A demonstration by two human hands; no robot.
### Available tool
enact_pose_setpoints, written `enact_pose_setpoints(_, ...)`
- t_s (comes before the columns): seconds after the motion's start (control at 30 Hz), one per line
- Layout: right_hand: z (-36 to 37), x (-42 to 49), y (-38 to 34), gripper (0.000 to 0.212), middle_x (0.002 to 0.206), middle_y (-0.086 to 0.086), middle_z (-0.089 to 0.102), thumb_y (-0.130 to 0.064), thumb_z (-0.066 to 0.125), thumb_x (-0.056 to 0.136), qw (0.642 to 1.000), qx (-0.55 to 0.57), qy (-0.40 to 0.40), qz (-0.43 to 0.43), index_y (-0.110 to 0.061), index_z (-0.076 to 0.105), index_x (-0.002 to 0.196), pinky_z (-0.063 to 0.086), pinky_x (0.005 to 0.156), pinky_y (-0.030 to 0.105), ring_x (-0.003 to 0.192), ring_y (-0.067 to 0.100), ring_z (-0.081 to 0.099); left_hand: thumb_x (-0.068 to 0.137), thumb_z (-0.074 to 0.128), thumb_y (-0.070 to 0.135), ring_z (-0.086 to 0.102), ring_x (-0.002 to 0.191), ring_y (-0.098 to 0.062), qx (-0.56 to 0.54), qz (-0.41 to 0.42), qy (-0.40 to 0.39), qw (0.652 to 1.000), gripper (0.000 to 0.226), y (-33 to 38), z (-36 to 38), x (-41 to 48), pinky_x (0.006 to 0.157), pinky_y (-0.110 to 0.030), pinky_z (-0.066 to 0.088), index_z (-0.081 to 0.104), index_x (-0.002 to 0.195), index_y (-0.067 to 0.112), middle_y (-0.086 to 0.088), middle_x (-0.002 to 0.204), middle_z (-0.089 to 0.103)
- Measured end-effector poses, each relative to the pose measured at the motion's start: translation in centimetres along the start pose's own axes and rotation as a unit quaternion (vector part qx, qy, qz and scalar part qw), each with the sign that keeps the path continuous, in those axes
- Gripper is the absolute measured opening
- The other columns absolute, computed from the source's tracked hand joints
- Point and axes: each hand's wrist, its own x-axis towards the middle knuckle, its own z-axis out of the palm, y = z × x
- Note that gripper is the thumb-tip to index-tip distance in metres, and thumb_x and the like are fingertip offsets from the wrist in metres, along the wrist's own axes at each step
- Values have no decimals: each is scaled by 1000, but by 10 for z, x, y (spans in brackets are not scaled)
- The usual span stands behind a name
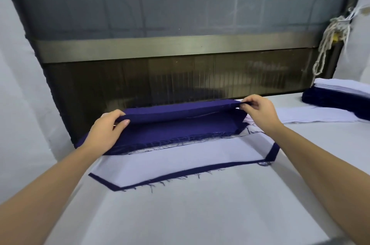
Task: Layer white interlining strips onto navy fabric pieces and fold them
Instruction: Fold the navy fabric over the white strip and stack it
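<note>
Pinching the raised navy fabric piece [180,113]: left hand [106,132], right hand [258,113].

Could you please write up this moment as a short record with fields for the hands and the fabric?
left hand: grips the left end of the navy fabric
right hand: pinches its right end
navy fabric: doubled over, top layer lifted
white interlining strip: lies flat, navy border showing along its near edge
stack: navy and white pieces, far right
</note>
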Motion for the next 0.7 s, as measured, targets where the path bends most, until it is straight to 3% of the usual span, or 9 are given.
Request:
enact_pose_setpoints(0.13, -17, -22, -8, 10, 88, 9, 67, 2, 61, 86, 999, 47, -21, -3, -6, 66, 88, 51, 80, 29, 81, 21, 63, 95, 52, 18, 58, 91, -15, -56, 12, 11, 998, 12, 6, -9, -28, 80, -33, 50, 59, 104, 19, -1, 105, 61)
enact_pose_setpoints(0.27, -35, -37, -12, 24, 73, 3, 63, 10, 60, 82, 995, 98, -22, 9, -12, 62, 72, 50, 66, 17, 65, 8, 61, 94, 54, 14, 59, 86, -3, -108, 25, 0, 994, 21, 12, -14, -48, 71, -19, 47, 56, 91, 35, 15, 92, 61)
enact_pose_setpoints(0.33, -42, -44, -10, 28, 68, 6, 61, 12, 54, 82, 993, 101, -48, 28, -11, 60, 69, 49, 58, 13, 56, 2, 59, 92, 56, 13, 60, 89, -6, -109, 34, -10, 993, 18, 12, -17, -58, 74, -22, 48, 59, 92, 31, 14, 93, 62)
enact_pose_setpoints(0.43, -45, -53, -3, 28, 67, 8, 61, 6, 47, 85, 990, 71, -103, 59, -8, 60, 65, 45, 55, 20, 60, 12, 57, 93, 56, 19, 61, 86, -7, -115, 37, -32, 992, 13, 12, -17, -69, 75, -20, 48, 63, 83, 24, 11, 87, 65)
enact_pose_setpoints(0.5, -44, -55, 2, 29, 65, 3, 64, -5, 47, 88, 988, 69, -110, 82, -8, 62, 64, 41, 54, 22, 64, 15, 54, 96, 46, 27, 60, 88, -4, -141, 15, -38, 989, 26, 14, -16, -72, 80, -22, 45, 65, 80, 19, 9, 86, 66)
enact_pose_setpoints(0.6, -39, -55, 8, 27, 68, 0, 64, -21, 56, 90, 991, 32, -85, 95, -12, 62, 66, 40, 61, 28, 68, 14, 52, 99, 42, 29, 58, 91, -1, -182, -48, -6, 982, 33, 13, -16, -68, 86, -24, 42, 67, 84, 13, 6, 90, 66)
enact_pose_setpoints(0.7, -37, -54, 11, 18, 71, 1, 63, -2, 63, 82, 992, -39, -90, 85, -15, 62, 69, 43, 72, 27, 72, 16, 56, 91, 59, 8, 58, 92, -18, -170, -86, 10, 982, 8, 7, -19, -63, 90, -36, 46, 65, 87, 12, 1, 89, 65)
